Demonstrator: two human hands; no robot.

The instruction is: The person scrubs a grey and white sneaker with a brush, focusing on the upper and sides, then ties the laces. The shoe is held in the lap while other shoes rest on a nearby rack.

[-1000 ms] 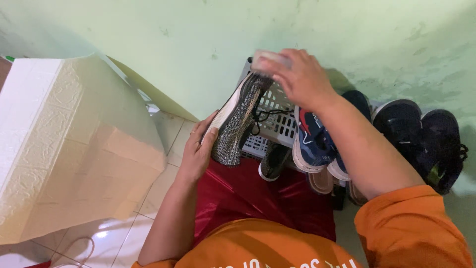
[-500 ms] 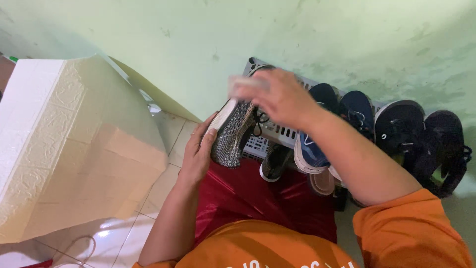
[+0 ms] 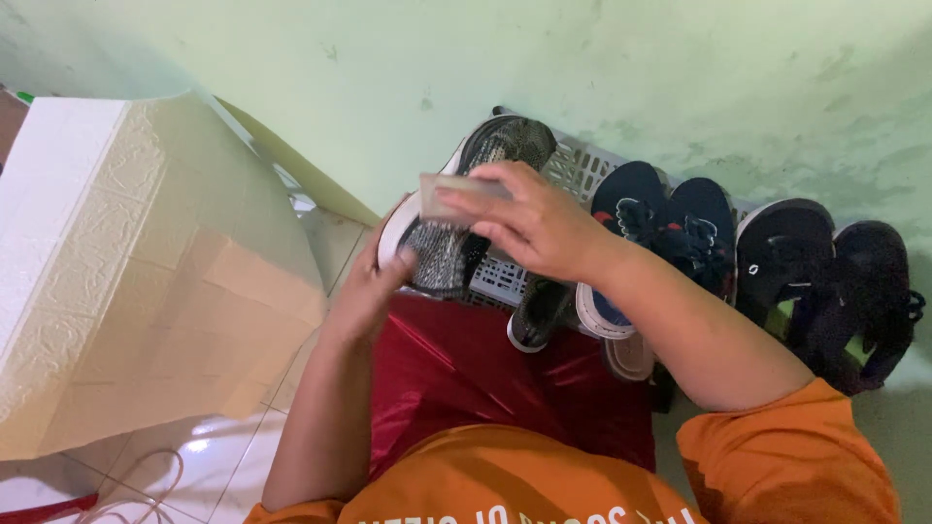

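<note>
The left hand grips the grey knit shoe from below — keeping it steady. The right hand pinches a small brush on top of it.

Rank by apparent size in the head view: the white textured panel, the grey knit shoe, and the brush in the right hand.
1. White textured panel, by far the largest, though it sits nearer the camera.
2. Grey knit shoe, held by the left hand.
3. Brush in the right hand, smallest and partly covered by fingers.
</note>
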